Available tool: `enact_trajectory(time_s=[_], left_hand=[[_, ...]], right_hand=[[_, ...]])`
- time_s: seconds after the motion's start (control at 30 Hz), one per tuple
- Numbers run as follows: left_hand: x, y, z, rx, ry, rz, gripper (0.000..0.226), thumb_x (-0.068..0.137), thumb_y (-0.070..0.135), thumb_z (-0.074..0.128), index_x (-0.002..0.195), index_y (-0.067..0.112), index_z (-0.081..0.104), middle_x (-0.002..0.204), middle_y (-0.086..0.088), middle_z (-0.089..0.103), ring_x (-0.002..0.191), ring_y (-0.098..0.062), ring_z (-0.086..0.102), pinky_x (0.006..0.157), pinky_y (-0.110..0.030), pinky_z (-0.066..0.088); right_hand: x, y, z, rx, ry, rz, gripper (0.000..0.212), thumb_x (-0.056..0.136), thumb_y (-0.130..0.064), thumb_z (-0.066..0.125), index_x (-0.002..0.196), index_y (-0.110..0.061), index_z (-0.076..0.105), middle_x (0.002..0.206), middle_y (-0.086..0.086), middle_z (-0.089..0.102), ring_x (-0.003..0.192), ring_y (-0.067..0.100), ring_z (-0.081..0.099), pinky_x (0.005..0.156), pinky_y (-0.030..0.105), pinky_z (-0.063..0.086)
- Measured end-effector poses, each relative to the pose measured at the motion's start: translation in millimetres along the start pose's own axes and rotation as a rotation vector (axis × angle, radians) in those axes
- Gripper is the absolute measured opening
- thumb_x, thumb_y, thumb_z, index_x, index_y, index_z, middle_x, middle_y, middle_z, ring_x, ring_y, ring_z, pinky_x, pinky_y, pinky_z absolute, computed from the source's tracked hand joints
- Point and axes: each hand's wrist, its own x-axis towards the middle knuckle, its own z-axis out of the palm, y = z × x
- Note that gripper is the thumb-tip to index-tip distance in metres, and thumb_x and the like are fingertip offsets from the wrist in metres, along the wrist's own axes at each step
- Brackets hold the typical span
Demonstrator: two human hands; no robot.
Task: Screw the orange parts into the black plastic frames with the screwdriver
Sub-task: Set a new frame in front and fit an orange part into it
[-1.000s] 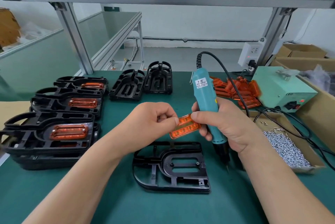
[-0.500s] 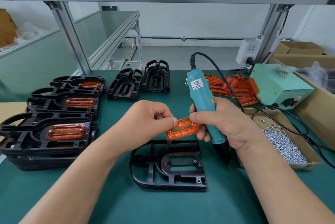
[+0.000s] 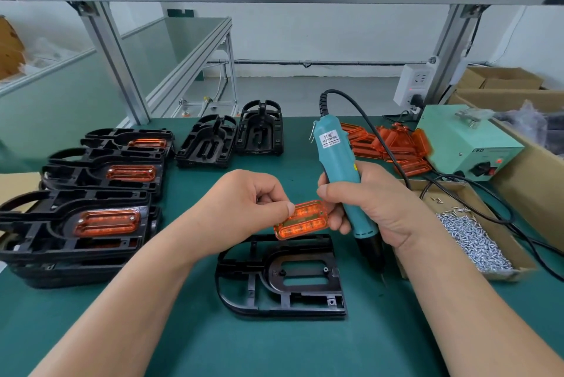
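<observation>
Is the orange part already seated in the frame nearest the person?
No, the left hand holds the orange part above the empty frame.

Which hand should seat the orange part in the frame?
Left. The left hand pinches the orange part just above the open black frame; the right hand grips the screwdriver.

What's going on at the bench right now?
A person holds an orange part in both hands above an empty black frame on the table. The left hand pinches one end; the right hand touches the other while gripping the screwdriver. Finished frames sit stacked at left, screws in a box at right.
</observation>
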Motion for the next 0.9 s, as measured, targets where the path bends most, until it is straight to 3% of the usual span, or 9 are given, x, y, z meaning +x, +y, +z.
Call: enact_trajectory(time_s=[0.37,0.6,0.73,0.9], left_hand=[[-4.8,2.5,11.5,0.169,-0.264,-0.042,0.015,0.087,0.032,0.079,0.074,0.025,0.073,0.048,0.013,0.042,0.048,-0.006,0.034,0.047,-0.018,0.029],[-6.2,8.5,17.6,0.385,-0.273,-0.001,0.017,0.087,0.033,0.076,0.073,0.025,0.068,0.049,0.017,0.051,0.047,-0.003,0.046,0.048,-0.016,0.035],[-8.0,10.9,19.2,0.539,-0.280,0.020,0.015,0.085,0.036,0.071,0.075,0.027,0.066,0.062,0.029,0.059,0.060,0.006,0.054,0.050,-0.013,0.037],[-7.7,11.2,22.5,0.592,-0.267,0.064,0.016,0.086,0.044,0.070,0.079,0.031,0.062,0.070,0.036,0.057,0.067,0.008,0.053,0.052,-0.017,0.030]], right_hand=[[3.9,4.2,-7.5,0.110,0.133,-0.014,0.018,0.080,-0.019,0.076,0.093,-0.010,0.067,0.075,0.014,0.066,0.055,0.024,0.063,0.046,0.029,0.048],[4.0,3.9,-9.1,0.203,0.175,-0.039,0.010,0.083,-0.017,0.075,0.090,-0.013,0.068,0.075,0.013,0.065,0.054,0.022,0.062,0.046,0.028,0.048],[3.8,4.5,-10.8,0.222,0.182,-0.058,0.008,0.094,-0.007,0.071,0.090,-0.013,0.068,0.075,0.012,0.064,0.054,0.022,0.061,0.046,0.028,0.048],[3.7,3.2,-9.5,0.226,0.182,-0.073,0.007,0.093,-0.008,0.071,0.090,-0.013,0.067,0.075,0.012,0.064,0.055,0.022,0.061,0.047,0.028,0.048]])
